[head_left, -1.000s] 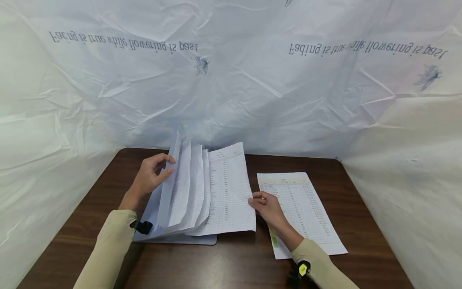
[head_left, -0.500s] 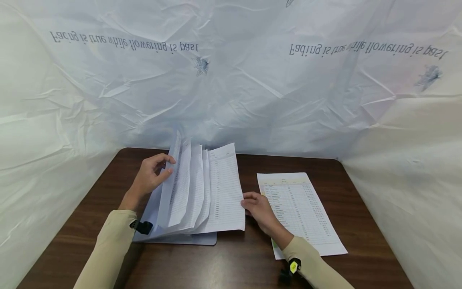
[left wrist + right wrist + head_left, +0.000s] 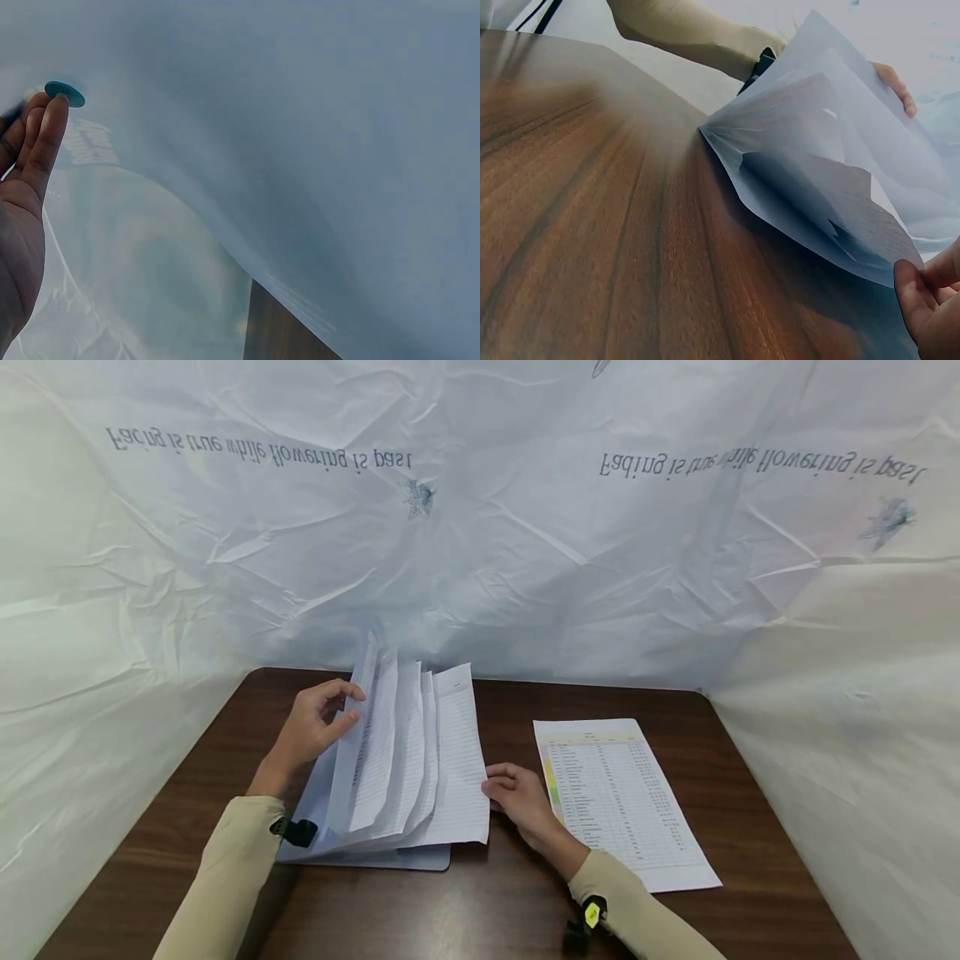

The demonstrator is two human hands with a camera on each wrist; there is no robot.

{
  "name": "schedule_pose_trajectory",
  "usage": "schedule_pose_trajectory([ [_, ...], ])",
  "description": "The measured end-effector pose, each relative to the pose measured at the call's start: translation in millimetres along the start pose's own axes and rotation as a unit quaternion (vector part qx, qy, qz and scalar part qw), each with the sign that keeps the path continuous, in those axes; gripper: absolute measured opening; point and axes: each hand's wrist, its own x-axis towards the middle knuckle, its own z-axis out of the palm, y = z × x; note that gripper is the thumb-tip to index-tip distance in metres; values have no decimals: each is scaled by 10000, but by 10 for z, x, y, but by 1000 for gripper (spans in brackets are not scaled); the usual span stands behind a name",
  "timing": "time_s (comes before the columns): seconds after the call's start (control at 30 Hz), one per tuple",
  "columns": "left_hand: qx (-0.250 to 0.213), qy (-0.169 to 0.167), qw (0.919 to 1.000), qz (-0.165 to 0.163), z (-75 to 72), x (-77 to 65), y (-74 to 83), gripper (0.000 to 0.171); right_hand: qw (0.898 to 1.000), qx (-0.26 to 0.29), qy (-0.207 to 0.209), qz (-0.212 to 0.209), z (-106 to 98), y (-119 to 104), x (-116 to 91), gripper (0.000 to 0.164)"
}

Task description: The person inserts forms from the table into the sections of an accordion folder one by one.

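A pale blue document folder (image 3: pixel 390 858) lies spread on the left of the table, with several printed sheets fanned out inside. My left hand (image 3: pixel 311 722) holds its raised cover by the edge. In the left wrist view a round teal button (image 3: pixel 65 94) shows on the cover at the fingertips. With thumb and fingers, my right hand (image 3: pixel 525 806) pinches the right edge of a printed sheet (image 3: pixel 461 752), whose left part is hidden within the folder. The right wrist view shows this sheet (image 3: pixel 889 221) between the folder's layers.
Another printed sheet (image 3: pixel 630 810), with coloured cells down its left side, lies flat on the right of the brown wooden table (image 3: pixel 465 910). White plastic sheeting (image 3: pixel 480 568) with printed lettering hangs behind the table and at both sides.
My right hand has moved left, carrying the sheet further into the folder, so less of it shows. More of the sheet on the right is uncovered. My left hand stays put.
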Motion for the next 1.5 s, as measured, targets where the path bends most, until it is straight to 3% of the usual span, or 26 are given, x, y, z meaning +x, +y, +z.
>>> schedule_pose_trajectory([
  [0.23, 32, 5, 10000, -19, 4, 21, 20, 21, 9996, 211, -186, 6, 73, 12, 34, 28],
  [0.43, -10, -74, 10000, -52, -28, 120, 379, 17, 9988, 254, -425, 51, 147, -19, 54, 29],
  [0.5, -40, -87, 9999, -50, -36, 134, 434, 17, 9985, 263, -490, 5, 168, -24, 57, 29],
  [0.97, -3, -85, 10000, -31, -31, 126, 429, 17, 9976, 387, -578, -5, 288, -40, 115, 29],
  [1.23, 37, 15, 10000, -66, 2, 43, 64, 20, 9980, 26, -631, -90, 374, -77, 143, 27],
  [1.5, -145, -34, 9999, -34, -4, 36, 7, 22, 9969, -512, -540, -238, 460, -64, 210, 21],
])
